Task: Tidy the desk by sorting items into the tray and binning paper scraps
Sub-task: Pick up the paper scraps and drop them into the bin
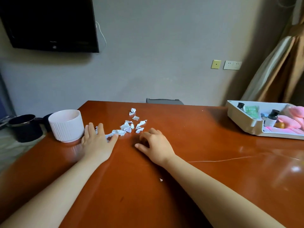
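One tray (pixel 238 116) | roughly twelve paper scraps (pixel 126 127) | left hand (pixel 97 140) grip wide, on scraps; right hand (pixel 156 145) grip curled, hold unclear

This looks like a bedroom or guest room rather than a workplace. A dark flat television (pixel 49 23) hangs on the plain grey wall (pixel 164 46), and brown curtains (pixel 279 66) with a pale lining drape at the right. White wall sockets (pixel 232 65) sit above a glossy reddish wooden desk (pixel 197 178). A dark mug (pixel 24 127) stands just off its left edge.
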Demonstrator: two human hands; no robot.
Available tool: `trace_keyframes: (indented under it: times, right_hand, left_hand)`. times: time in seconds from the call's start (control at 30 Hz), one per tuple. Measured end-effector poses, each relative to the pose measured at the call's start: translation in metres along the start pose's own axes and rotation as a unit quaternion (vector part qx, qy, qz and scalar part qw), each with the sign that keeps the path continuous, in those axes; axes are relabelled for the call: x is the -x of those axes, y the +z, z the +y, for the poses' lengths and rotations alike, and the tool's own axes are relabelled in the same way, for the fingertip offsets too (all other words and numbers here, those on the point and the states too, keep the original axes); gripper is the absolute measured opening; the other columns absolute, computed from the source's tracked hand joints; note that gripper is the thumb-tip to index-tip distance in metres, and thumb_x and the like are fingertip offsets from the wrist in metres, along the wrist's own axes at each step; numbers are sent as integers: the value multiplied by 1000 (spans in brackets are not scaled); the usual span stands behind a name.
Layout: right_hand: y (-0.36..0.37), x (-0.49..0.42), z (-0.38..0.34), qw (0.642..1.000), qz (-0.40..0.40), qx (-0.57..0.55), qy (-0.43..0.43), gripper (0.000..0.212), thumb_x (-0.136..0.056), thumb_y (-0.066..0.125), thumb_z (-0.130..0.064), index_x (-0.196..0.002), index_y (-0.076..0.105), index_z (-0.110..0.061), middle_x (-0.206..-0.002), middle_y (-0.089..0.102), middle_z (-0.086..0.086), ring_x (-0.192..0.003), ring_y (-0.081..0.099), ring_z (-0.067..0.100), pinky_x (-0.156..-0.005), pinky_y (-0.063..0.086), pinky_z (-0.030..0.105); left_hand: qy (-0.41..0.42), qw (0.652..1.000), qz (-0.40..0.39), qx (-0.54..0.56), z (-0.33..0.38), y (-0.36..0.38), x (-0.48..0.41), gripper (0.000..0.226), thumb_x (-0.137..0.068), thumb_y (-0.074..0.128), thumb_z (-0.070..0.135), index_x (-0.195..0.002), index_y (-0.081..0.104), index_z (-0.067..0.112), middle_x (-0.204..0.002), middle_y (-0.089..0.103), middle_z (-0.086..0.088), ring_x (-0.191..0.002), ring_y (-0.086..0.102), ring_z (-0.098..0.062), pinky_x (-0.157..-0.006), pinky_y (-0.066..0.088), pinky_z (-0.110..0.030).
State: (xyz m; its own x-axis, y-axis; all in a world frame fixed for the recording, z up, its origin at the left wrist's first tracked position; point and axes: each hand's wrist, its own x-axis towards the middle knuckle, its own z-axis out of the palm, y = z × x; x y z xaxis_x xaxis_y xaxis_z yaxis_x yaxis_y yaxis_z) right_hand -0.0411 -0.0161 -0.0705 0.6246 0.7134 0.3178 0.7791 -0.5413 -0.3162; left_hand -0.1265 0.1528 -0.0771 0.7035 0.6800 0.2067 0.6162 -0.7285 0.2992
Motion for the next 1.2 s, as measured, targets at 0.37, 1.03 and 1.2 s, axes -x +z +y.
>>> trace_keyframes:
  times: [0.37, 1.03, 1.2]
  right_hand:
    - [16, -53, 20, 1000, -5, 7, 14, 67, -86, 46, -62, -142, 30, -30, -152, 27, 2, -141, 22, 25, -114, 22, 43]
    - [29, -97, 32, 995, -72, -51, -51, 40, -91, 49, -45, -128, 52, -32, -129, 52, -4, -122, 42, 19, -103, 33, 35]
    - [27, -95, 31, 996, -10, -76, -49, 46, -88, 50, -54, -127, 52, -32, -126, 51, -6, -116, 41, 18, -97, 36, 33]
  left_hand:
    - [-30, 999, -18, -15, 2, 10, -41, 71, -93, 22, 60, -150, 13, 18, -159, 12, -14, -147, 10, -34, -117, 18, -47]
    - [186, 970, -43, 151, 2, 5, -47, 51, -95, 46, 40, -143, 32, 31, -151, 32, 12, -138, 30, -8, -107, 30, -25]
    - [157, 985, -26, -63, -5, -16, -42, 87, -73, -2, 70, -148, 23, 32, -154, 25, 8, -141, 23, -14, -112, 26, -34]
